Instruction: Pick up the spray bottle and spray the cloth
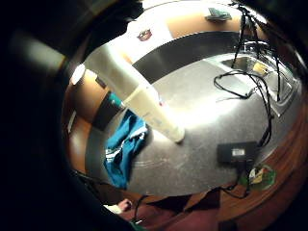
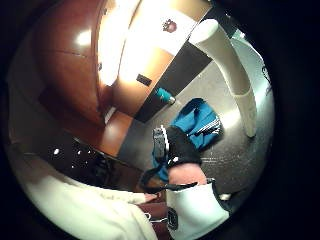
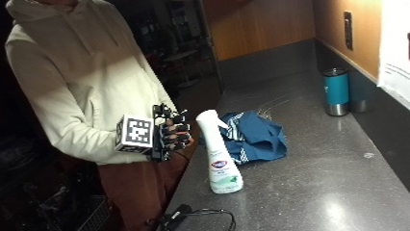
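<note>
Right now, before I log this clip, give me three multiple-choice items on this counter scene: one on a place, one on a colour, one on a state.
1. Where does the white plastic spray bottle stand?
A. on the dark speckled counter, beside the cloth
B. inside a sink
C. on top of the tumbler

2. What colour is the crumpled cloth with white stripes?
A. red
B. yellow
C. blue

3. What is the black-gloved right hand doing?
A. gripping the spray bottle
B. holding nothing, short of the bottle
C. pressing on the cloth

Answers: 1 A, the outside view shows the bottle upright on the counter, with the cloth just behind it. 2 C, the cloth is blue in every view. 3 B, the outside view shows a gap between hand and bottle, and nothing in the fingers.
</note>
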Demonstrator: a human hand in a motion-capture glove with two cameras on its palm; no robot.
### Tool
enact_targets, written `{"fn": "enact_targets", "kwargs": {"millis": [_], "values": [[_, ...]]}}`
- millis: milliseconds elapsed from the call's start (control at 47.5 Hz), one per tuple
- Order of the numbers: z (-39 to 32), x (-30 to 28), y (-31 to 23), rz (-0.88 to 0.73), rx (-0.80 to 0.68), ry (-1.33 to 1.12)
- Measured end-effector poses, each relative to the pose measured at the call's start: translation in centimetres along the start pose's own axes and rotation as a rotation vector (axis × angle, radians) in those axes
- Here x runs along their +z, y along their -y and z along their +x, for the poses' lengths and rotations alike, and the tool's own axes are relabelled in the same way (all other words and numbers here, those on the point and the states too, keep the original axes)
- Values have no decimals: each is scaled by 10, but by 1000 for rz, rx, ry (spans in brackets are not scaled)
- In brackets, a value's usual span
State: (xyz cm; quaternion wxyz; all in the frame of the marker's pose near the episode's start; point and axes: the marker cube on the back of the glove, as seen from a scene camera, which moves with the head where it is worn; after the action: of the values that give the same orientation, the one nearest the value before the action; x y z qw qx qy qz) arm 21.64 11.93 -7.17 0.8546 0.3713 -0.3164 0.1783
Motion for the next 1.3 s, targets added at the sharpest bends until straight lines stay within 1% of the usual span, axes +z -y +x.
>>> {"fn": "enact_targets", "kwargs": {"millis": [147, 252, 337, 673, 925, 1304], "values": [[8, 1, 6, 4, 6, 6], [15, 0, 14, 2, 37, 20], [19, 5, 14, 8, 30, 22], [36, 24, 29, -21, 91, 62], [38, 39, 36, 15, 146, 85], [42, 46, 46, 68, 224, 147]]}}
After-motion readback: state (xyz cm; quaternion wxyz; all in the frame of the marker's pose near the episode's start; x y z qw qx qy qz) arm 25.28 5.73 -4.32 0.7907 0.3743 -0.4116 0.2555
